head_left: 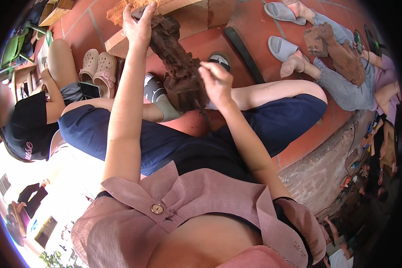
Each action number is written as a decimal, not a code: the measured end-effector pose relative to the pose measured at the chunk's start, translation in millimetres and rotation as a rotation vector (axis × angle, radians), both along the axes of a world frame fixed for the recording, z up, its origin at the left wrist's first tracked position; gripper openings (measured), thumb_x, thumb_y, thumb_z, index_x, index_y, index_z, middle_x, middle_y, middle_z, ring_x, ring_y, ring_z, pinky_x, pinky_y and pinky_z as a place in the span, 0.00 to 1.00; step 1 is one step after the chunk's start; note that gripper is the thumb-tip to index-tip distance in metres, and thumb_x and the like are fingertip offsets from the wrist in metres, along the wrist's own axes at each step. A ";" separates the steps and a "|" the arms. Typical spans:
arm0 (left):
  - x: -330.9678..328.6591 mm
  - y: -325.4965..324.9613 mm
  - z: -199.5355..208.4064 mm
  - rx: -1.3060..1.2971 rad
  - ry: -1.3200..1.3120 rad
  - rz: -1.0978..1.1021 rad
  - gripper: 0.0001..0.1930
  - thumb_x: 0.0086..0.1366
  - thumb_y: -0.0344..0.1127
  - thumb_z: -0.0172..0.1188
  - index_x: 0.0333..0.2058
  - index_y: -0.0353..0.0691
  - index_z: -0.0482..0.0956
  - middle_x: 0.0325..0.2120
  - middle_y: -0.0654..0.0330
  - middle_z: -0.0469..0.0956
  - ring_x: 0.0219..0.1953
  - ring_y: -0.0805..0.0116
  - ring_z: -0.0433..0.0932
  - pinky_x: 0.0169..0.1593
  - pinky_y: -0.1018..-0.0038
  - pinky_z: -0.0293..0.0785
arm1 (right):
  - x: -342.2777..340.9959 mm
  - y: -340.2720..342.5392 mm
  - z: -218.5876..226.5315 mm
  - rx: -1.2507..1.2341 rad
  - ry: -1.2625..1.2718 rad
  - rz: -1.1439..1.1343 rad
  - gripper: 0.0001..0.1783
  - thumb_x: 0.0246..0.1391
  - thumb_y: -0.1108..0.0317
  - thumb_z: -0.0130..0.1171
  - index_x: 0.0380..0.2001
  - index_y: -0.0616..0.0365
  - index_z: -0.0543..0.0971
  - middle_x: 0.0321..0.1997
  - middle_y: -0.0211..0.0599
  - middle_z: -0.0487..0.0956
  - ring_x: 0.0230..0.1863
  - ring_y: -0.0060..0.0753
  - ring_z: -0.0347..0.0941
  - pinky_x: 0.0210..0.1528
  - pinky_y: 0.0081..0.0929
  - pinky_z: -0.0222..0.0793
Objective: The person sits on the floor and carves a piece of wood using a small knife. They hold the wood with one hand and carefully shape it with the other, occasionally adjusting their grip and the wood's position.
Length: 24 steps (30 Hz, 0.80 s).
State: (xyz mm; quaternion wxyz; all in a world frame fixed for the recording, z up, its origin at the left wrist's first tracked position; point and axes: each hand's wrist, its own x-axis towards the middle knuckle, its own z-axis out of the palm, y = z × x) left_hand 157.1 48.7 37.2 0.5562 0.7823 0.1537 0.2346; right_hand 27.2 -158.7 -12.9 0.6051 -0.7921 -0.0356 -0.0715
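A: Carving [167, 56]?
B: Wood by its look; dark, rough, faintly glossy in places.
A: Next items?
B: Tiles [254, 40], terracotta-like, smooth, matt. Clogs [105, 70], moulded plastic, matt. Phone [90, 90], glossy screen.
A: Cloth?
B: Blouse [219, 190], pink weave, matt, with one shiny button [157, 208]; shorts [281, 120], navy, matt, smooth.

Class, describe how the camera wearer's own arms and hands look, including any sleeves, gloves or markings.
The left hand and right hand are ungloved, with no watch or bracelet visible at the wrists. The forearms are bare, with no noticeable markings. The short sleeves are dusty pink, and black fabric shows at their openings.
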 end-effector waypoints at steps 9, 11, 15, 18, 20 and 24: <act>7.5 0.0 -6.2 -0.095 0.001 0.007 0.37 0.51 0.45 0.67 0.55 0.31 0.63 0.33 0.60 0.70 0.32 0.72 0.68 0.37 0.78 0.67 | 40.6 -48.1 6.0 0.766 0.403 -0.152 0.14 0.50 0.73 0.61 0.40 0.67 0.77 0.28 0.40 0.79 0.24 0.27 0.76 0.27 0.23 0.75; 9.6 1.8 -13.0 -0.020 -0.065 0.033 0.39 0.50 0.47 0.67 0.55 0.31 0.63 0.36 0.58 0.71 0.36 0.69 0.68 0.42 0.76 0.67 | 46.3 -58.1 9.2 0.823 0.396 -0.100 0.13 0.50 0.72 0.61 0.39 0.66 0.78 0.29 0.40 0.79 0.28 0.29 0.77 0.31 0.25 0.76; 8.0 1.5 -9.9 -0.010 0.006 0.063 0.41 0.50 0.50 0.67 0.56 0.31 0.62 0.40 0.54 0.72 0.40 0.67 0.69 0.46 0.74 0.66 | 44.4 -44.9 15.4 0.930 0.441 -0.006 0.11 0.51 0.70 0.60 0.36 0.66 0.78 0.30 0.41 0.79 0.29 0.30 0.77 0.32 0.28 0.76; 10.5 -0.7 -13.1 0.020 0.042 0.069 0.42 0.49 0.50 0.66 0.57 0.31 0.61 0.41 0.52 0.72 0.41 0.66 0.70 0.47 0.74 0.66 | 31.1 -16.9 8.0 1.052 0.538 0.059 0.09 0.52 0.71 0.58 0.36 0.64 0.78 0.31 0.42 0.79 0.31 0.33 0.77 0.36 0.30 0.77; 13.3 4.0 -18.4 0.089 -0.003 0.099 0.42 0.49 0.51 0.66 0.57 0.31 0.61 0.41 0.52 0.72 0.42 0.65 0.70 0.47 0.73 0.67 | 23.5 2.0 -5.5 1.151 0.653 0.103 0.09 0.53 0.73 0.56 0.38 0.64 0.77 0.32 0.43 0.79 0.33 0.35 0.78 0.38 0.32 0.77; 6.6 -4.7 -0.8 -0.130 0.060 0.007 0.41 0.50 0.50 0.66 0.57 0.31 0.61 0.48 0.47 0.70 0.49 0.62 0.69 0.53 0.71 0.64 | 27.6 20.7 -9.6 1.342 0.646 0.047 0.09 0.53 0.74 0.56 0.39 0.62 0.75 0.35 0.43 0.78 0.36 0.36 0.77 0.40 0.32 0.76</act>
